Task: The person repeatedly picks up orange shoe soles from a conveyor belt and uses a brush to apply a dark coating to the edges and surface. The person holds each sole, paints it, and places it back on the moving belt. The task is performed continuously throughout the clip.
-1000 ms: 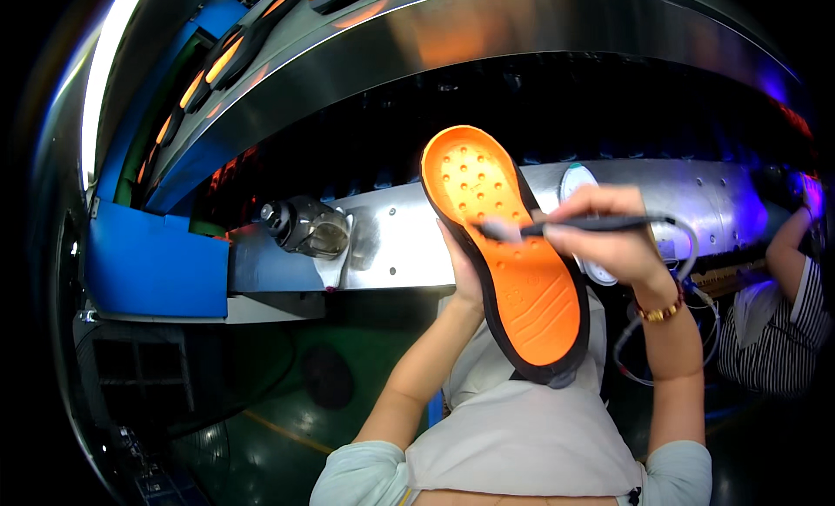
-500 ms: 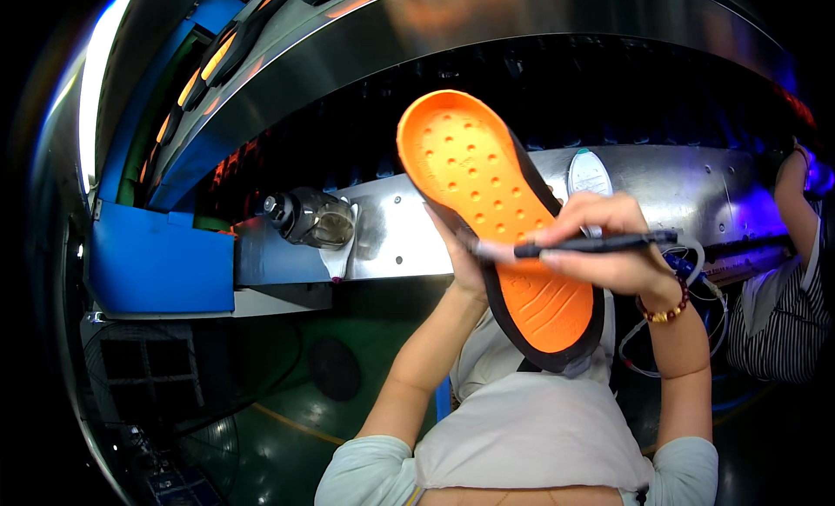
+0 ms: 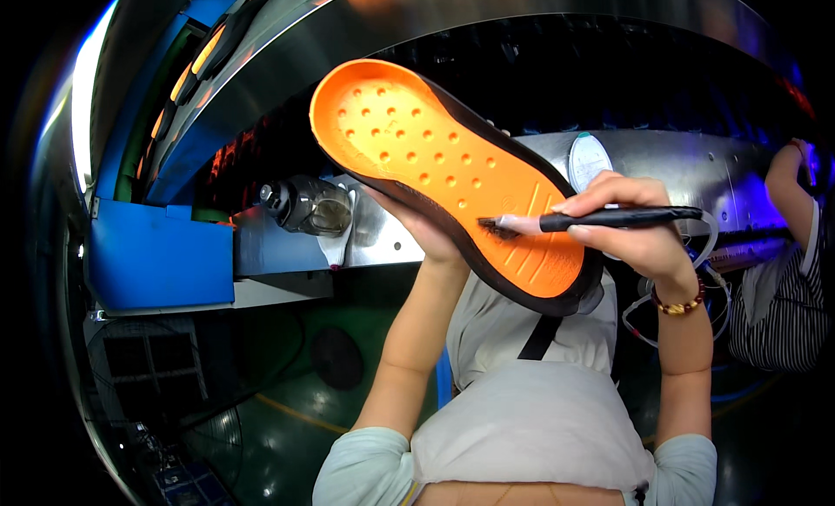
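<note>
A shoe sole [image 3: 396,128], orange inside with a black outer rim, is tilted over my lap with its broad end up and to the left. My left hand [image 3: 424,229] supports it from below along its left edge, and most of those fingers are hidden behind the sole. Between the fingers of my right hand [image 3: 642,247] is a brush [image 3: 617,217] with a black handle. Its dark bristles touch the orange surface near the grooves. A pale tube [image 3: 712,238] runs from the handle's back end.
On the metal bench [image 3: 718,189] are a grey see-through bottle [image 3: 317,209] on a white cloth and a white oval piece [image 3: 589,161]. Several orange-and-black soles [image 3: 209,52] lie upper left along a curved metal edge. Another person's arm [image 3: 787,189] shows at right.
The sole has swung its broad end left and tilted more sideways. The brush, earlier blurred at the sole's left edge, now has its bristles on the orange face.
</note>
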### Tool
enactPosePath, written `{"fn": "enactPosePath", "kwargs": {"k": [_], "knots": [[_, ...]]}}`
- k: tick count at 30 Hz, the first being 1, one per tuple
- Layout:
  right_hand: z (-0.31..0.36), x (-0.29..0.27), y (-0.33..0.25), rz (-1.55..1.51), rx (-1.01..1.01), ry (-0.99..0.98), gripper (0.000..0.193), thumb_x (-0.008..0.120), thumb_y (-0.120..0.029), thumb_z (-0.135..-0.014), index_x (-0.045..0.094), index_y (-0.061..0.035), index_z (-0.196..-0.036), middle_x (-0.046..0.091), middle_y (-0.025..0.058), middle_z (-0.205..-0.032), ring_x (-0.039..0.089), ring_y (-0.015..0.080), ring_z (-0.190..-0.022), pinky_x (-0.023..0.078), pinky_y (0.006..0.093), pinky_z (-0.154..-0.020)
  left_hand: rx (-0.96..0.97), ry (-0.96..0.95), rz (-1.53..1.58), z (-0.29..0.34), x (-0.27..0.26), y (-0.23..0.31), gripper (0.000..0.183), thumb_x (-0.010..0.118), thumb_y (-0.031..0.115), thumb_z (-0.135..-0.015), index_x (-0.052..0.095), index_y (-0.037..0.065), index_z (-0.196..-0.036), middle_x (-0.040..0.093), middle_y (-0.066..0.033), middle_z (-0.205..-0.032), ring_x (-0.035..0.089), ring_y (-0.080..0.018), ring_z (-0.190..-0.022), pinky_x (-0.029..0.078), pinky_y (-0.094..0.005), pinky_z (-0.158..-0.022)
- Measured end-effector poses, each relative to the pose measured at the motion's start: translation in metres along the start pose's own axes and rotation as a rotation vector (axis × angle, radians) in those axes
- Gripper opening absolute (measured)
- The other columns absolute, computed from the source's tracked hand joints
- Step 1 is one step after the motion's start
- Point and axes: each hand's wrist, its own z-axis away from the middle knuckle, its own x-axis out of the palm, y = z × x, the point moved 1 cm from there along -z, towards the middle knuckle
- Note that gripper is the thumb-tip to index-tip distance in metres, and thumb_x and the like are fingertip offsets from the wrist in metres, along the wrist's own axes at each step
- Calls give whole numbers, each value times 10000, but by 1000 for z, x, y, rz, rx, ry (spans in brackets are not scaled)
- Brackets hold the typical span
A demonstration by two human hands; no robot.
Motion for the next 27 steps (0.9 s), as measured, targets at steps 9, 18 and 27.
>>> {"fn": "enactPosePath", "kwargs": {"k": [9, 18, 27], "knots": [[17, -16, 10, 153, -40, 36, 212, 680, 16, -633, 655, -42, -835, 648, 84, -840, 564, 130, -726, 453, 246, -672, 60, -62, -50, -1, 28, 15, 784, 205, 695, -766, 281, 120, -1293, 363, -107, -1280, 386, -273, -1149, 320, -412, -961], [31, -24, 10, 115, -31, 63, 204, 704, -3, -610, 665, -56, -803, 656, 70, -839, 511, 130, -804, 415, 270, -742, 119, -98, -131, -3, 45, 27, 681, 203, 632, -819, 306, 145, -1284, 374, -36, -1282, 411, -198, -1135, 350, -353, -951], [30, -25, 28, -389, -39, -18, 168, 601, 66, -649, 605, 23, -811, 616, 184, -865, 585, 253, -866, 444, 358, -827, 5, -403, 139, -19, 55, 36, 653, 241, 601, -834, 335, 118, -1264, 423, -71, -1240, 442, -195, -1103, 372, -347, -931]]}}
